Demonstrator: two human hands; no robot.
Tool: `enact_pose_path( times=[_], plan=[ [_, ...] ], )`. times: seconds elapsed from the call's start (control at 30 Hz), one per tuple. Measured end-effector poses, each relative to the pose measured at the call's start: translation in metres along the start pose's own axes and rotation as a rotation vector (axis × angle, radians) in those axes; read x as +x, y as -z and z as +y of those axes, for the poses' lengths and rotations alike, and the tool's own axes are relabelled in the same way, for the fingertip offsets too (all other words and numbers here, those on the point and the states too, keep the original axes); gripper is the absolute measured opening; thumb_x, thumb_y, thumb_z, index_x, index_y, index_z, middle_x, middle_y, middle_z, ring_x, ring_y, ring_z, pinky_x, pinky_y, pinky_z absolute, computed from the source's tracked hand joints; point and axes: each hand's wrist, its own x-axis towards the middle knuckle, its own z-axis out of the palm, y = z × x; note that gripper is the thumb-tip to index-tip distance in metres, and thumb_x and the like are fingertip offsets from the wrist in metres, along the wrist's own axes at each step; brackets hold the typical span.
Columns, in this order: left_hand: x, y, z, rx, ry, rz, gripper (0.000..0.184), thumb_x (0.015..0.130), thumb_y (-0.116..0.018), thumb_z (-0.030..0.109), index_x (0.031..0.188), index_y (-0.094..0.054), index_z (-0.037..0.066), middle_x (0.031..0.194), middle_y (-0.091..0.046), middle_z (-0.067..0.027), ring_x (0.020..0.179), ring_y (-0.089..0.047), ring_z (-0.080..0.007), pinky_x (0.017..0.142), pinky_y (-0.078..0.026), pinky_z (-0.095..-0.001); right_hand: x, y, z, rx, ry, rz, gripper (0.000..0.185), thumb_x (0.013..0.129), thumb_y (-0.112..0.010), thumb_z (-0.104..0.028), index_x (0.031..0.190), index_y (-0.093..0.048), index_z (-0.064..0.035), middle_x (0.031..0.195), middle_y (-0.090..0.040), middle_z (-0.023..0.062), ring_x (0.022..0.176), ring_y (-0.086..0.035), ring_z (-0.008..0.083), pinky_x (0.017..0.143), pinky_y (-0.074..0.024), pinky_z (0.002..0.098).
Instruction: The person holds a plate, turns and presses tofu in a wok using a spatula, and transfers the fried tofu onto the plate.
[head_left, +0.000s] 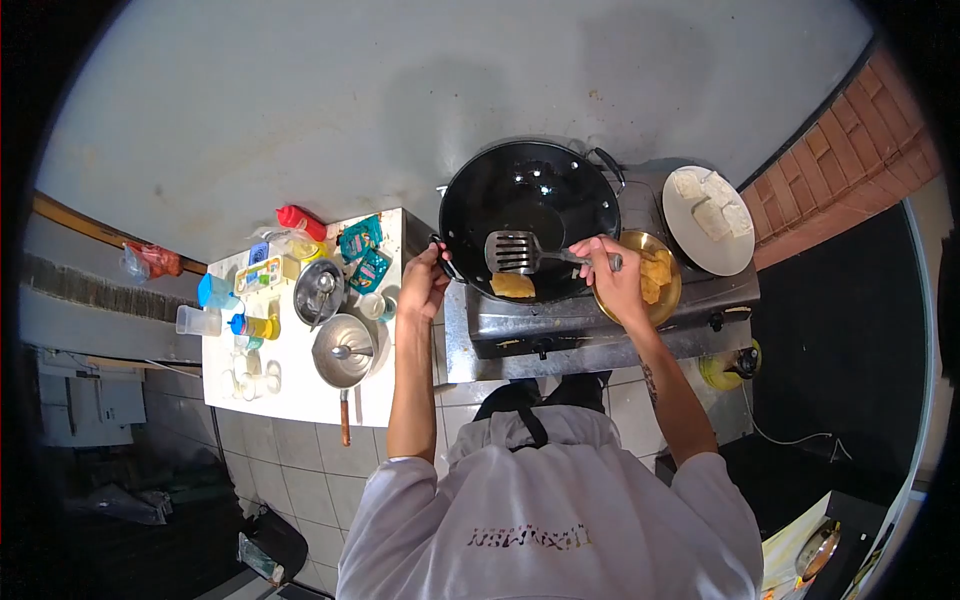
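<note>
A large black wok (pixel 530 190) sits on the stove, tilted somewhat toward me. My left hand (pixel 425 283) is closed around its left handle. In my right hand (pixel 612 275) is a slotted metal spatula (pixel 513 252), its head over the near part of the wok. Just below the spatula head lies a golden-brown fried piece (pixel 513 286) against the wok's near wall. Under my right hand stands a brass-coloured bowl (pixel 672 300) with several golden fried pieces (pixel 655 274) in it. My right forearm hides part of that bowl.
Right of the wok, a white plate (pixel 685 240) carries several pale slabs (pixel 713 218). The steel stove (pixel 600 335) has knobs at its front. On the white table (pixel 285 385) at left are a saucepan (pixel 343 350), a metal bowl (pixel 320 292), a red bottle (pixel 301 222) and green packets (pixel 362 255).
</note>
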Motion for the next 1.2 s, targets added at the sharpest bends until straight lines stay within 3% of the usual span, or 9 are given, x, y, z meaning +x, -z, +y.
enact_pose_path(
  times=[0.3, 0.47, 0.67, 0.9, 1.0, 1.1, 1.2],
  plan=[
    [0.0, 0.0, -0.001, 0.014, 0.006, 0.036, 0.016, 0.093, -0.048, 0.019, 0.093, -0.056, 0.006, 0.074, -0.057, -0.0001, 0.05, -0.036, -0.0017, 0.044, -0.025, -0.0171, -0.013, 0.002, 0.009, -0.039, 0.043, 0.077, 0.023, 0.093, -0.049, -0.012, 0.078, -0.059, 0.003, 0.079, -0.064, 0.0073, 0.052, -0.053, 0.0063, 0.046, -0.0416, 0.0193],
    [0.001, 0.001, -0.003, -0.009, 0.003, 0.037, 0.016, 0.093, -0.048, 0.019, 0.092, -0.056, 0.005, 0.074, -0.058, -0.0005, 0.048, -0.034, -0.0015, 0.043, -0.025, -0.0167, -0.01, -0.001, 0.003, 0.013, -0.15, 0.18, 0.027, 0.092, -0.052, -0.015, 0.072, -0.058, 0.0023, 0.067, -0.061, 0.0067, 0.045, -0.052, 0.0066, 0.039, -0.0383, 0.0198],
    [0.002, 0.003, -0.003, -0.001, 0.001, 0.019, 0.016, 0.093, -0.048, 0.018, 0.092, -0.056, 0.005, 0.075, -0.058, -0.0006, 0.048, -0.033, -0.0013, 0.043, -0.024, -0.0163, 0.006, 0.004, 0.006, 0.051, -0.152, 0.036, 0.033, 0.093, -0.051, -0.02, 0.068, -0.055, 0.0013, 0.064, -0.06, 0.0063, 0.042, -0.05, 0.0072, 0.035, -0.0365, 0.0209],
    [-0.001, -0.001, -0.002, -0.013, 0.014, 0.033, 0.014, 0.093, -0.047, 0.017, 0.091, -0.055, 0.005, 0.074, -0.057, -0.0008, 0.051, -0.039, -0.002, 0.043, -0.025, -0.0161, 0.022, 0.0, 0.015, -0.029, -0.132, 0.057, 0.033, 0.092, -0.051, -0.02, 0.068, -0.055, 0.0014, 0.063, -0.06, 0.0059, 0.039, -0.049, 0.0077, 0.034, -0.0364, 0.0217],
    [-0.001, 0.005, -0.002, 0.014, 0.029, -0.033, 0.015, 0.095, -0.042, 0.017, 0.094, -0.052, 0.006, 0.08, -0.055, -0.0008, 0.064, -0.047, -0.006, 0.049, -0.03, -0.018, 0.024, 0.004, 0.014, 0.059, -0.113, 0.151, 0.033, 0.092, -0.051, -0.02, 0.068, -0.057, 0.0014, 0.062, -0.06, 0.0051, 0.038, -0.048, 0.0074, 0.034, -0.0351, 0.0218],
    [-0.005, 0.003, 0.001, 0.024, 0.033, -0.011, 0.013, 0.095, -0.044, 0.017, 0.094, -0.052, 0.007, 0.081, -0.055, -0.0008, 0.063, -0.047, -0.0052, 0.049, -0.03, -0.0181, 0.03, 0.011, 0.004, 0.021, -0.103, 0.339, 0.037, 0.093, -0.05, -0.023, 0.068, -0.062, 0.0015, 0.059, -0.061, 0.0053, 0.039, -0.048, 0.0065, 0.036, -0.0325, 0.0211],
    [-0.005, 0.003, 0.0, 0.024, 0.036, -0.027, 0.013, 0.094, -0.045, 0.018, 0.094, -0.052, 0.007, 0.081, -0.056, -0.001, 0.063, -0.046, -0.0047, 0.049, -0.03, -0.0183, 0.041, 0.018, 0.01, -0.096, -0.047, 0.335, 0.039, 0.092, -0.052, -0.023, 0.064, -0.062, 0.0015, 0.059, -0.062, 0.0054, 0.044, -0.049, 0.0077, 0.043, -0.0363, 0.0234]
  ],
)
